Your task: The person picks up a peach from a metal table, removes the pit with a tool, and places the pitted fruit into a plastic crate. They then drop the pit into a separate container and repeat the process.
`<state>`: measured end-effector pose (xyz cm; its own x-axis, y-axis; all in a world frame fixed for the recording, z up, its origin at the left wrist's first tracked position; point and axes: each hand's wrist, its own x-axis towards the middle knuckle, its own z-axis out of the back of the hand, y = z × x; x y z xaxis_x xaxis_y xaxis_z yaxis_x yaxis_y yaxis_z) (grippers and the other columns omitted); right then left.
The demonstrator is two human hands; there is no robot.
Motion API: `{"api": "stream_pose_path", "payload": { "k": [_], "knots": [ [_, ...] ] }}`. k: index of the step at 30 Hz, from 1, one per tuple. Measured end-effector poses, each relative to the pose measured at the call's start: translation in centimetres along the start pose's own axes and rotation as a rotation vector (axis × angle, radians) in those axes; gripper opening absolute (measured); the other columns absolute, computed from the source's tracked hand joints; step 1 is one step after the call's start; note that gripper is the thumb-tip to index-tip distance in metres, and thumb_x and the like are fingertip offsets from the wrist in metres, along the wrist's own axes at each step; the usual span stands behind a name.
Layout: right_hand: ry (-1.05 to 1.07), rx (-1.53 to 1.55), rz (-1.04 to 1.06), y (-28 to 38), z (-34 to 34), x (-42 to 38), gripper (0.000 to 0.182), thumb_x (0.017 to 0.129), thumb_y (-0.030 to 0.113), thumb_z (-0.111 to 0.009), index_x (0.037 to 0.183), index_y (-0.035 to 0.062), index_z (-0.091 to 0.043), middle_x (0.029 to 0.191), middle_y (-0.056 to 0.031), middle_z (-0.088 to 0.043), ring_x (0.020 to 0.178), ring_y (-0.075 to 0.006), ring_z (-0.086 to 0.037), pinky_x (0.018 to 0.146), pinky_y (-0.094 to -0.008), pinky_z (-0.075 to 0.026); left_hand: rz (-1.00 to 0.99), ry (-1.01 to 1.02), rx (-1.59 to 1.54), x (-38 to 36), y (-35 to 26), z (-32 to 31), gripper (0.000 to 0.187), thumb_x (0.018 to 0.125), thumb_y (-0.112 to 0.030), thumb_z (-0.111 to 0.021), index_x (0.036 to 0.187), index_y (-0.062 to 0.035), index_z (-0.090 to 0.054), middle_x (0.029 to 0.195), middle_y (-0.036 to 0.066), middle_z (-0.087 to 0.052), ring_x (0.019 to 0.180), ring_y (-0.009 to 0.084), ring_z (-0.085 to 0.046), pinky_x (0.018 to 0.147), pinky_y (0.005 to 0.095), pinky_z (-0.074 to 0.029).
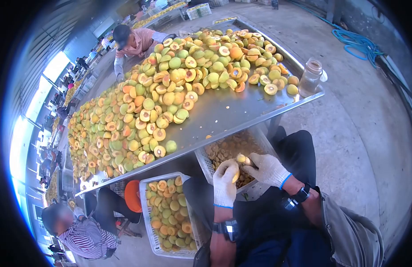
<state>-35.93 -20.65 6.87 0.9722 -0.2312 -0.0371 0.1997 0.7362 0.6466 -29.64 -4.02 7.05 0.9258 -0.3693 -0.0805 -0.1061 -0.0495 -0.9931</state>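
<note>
My left hand (225, 181), in a white knit glove with a blue cuff, is closed around a yellow peach half (235, 176). Close beside it my right hand (266, 171), gloved alike, has its fingers pinched together at a small pale-yellow rounded piece (242, 158); what that piece is, I cannot make out. Both hands are over a white crate (264, 141) holding brown pits and scraps, under the table's near edge. Many halved peaches (170, 84), green to orange, are heaped on the metal table (206, 113) in front.
A white crate of peach halves (170, 213) stands left of my legs, by an orange bucket (133, 196). A clear jar (311, 76) stands at the table's right corner. One person (134, 42) leans over the far side; another (88, 236) sits at left. A blue hose (359, 44) lies behind.
</note>
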Motion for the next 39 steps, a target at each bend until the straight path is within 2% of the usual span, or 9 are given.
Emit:
{"api": "stream_pose_path", "payload": {
  "k": [1,11,14,16,19,22,24,29,39],
  "knots": [
    [0.0,-0.001,-0.001,0.0,-0.3,0.0,0.036,0.099,0.041,-0.064,0.096,0.0051,-0.062,0.089,-0.0215,-0.072,0.089,-0.0416,-0.071,0.075,-0.0495,-0.054,0.159,0.019,-0.08,0.1,-0.2,0.0,0.025,0.094,-0.01,-0.07,0.115,0.0032,-0.071,0.103,0.008,-0.07,0.095,0.0155,-0.065,0.082,0.0298,-0.052],
    [-0.097,-0.041,0.008,0.2,-1.4,-0.8,0.032,0.099,0.039,-0.063,0.099,0.0074,-0.064,0.09,-0.0185,-0.073,0.087,-0.04,-0.072,0.076,-0.0502,-0.055,0.223,-0.17,-0.083,0.3,1.9,-2.1,0.029,0.096,-0.022,-0.073,0.11,0.0037,-0.074,0.099,0.004,-0.07,0.09,0.0105,-0.06,0.083,0.0256,-0.049],
    [-0.041,0.026,-0.07,-0.4,-1.2,-0.9,0.035,0.099,0.042,-0.064,0.103,0.0065,-0.065,0.09,-0.0206,-0.073,0.088,-0.0416,-0.071,0.076,-0.0512,-0.055,0.06,-0.18,-0.196,0.7,3.6,-1.7,0.04,0.101,-0.035,-0.066,0.118,0.0013,-0.071,0.108,0.008,-0.07,0.099,0.0174,-0.063,0.092,0.0326,-0.051],
    [-0.032,0.076,-0.074,-0.3,-0.7,-0.9,0.037,0.099,0.043,-0.064,0.104,0.0061,-0.065,0.09,-0.0221,-0.073,0.089,-0.0428,-0.071,0.076,-0.052,-0.055,0.367,-0.109,-0.902,1.1,3.9,-0.5,0.047,0.105,-0.042,-0.054,0.127,-0.0014,-0.065,0.117,0.015,-0.068,0.111,0.0275,-0.063,0.103,0.0433,-0.05],
    [0.04,0.284,-0.01,1.0,1.2,-1.5,0.039,0.101,0.043,-0.061,0.106,0.004,-0.065,0.089,-0.0257,-0.071,0.089,-0.0462,-0.07,0.076,-0.0537,-0.054,0.338,-0.042,-1.052,1.2,4.0,0.1,0.047,0.107,-0.042,-0.047,0.13,-0.003,-0.061,0.121,0.018,-0.065,0.115,0.0339,-0.062,0.109,0.0515,-0.047],
    [0.095,0.237,0.107,2.3,2.1,-1.8,0.043,0.102,0.044,-0.057,0.109,0.0022,-0.065,0.091,-0.029,-0.07,0.091,-0.0492,-0.068,0.078,-0.0552,-0.053,0.271,-0.015,-0.997,1.0,4.3,0.4,0.043,0.109,-0.037,-0.046,0.131,-0.0033,-0.06,0.123,0.018,-0.065,0.113,0.0344,-0.063,0.107,0.0509,-0.049],
    [0.212,0.217,-0.028,2.5,1.7,-1.7,0.046,0.103,0.045,-0.052,0.115,0.0019,-0.065,0.095,-0.03,-0.071,0.092,-0.0497,-0.068,0.08,-0.0555,-0.053,0.217,0.0,-0.94,0.8,4.2,0.2,0.043,0.109,-0.038,-0.046,0.132,-0.0035,-0.059,0.123,0.018,-0.065,0.112,0.0337,-0.064,0.106,0.05,-0.05],
    [0.164,0.248,-0.011,3.9,1.1,-1.8,0.044,0.104,0.044,-0.055,0.117,0.003,-0.066,0.092,-0.0275,-0.071,0.088,-0.048,-0.068,0.078,-0.056,-0.051,0.132,-0.061,-0.769,0.3,4.1,-0.8,0.053,0.11,-0.051,-0.046,0.13,-0.0044,-0.06,0.113,0.014,-0.069,0.103,0.0255,-0.067,0.095,0.0421,-0.056],
    [0.161,0.075,0.012,4.4,-0.2,-1.9,0.049,0.104,0.046,-0.054,0.13,0.0047,-0.06,0.079,-0.0266,-0.07,0.072,-0.0463,-0.069,0.067,-0.0553,-0.054,0.107,-0.153,-0.712,-0.2,2.3,-1.7,0.054,0.109,-0.055,-0.046,0.119,-0.0046,-0.063,0.099,0.011,-0.069,0.092,0.0228,-0.066,0.087,0.0388,-0.057]
  ]
}}
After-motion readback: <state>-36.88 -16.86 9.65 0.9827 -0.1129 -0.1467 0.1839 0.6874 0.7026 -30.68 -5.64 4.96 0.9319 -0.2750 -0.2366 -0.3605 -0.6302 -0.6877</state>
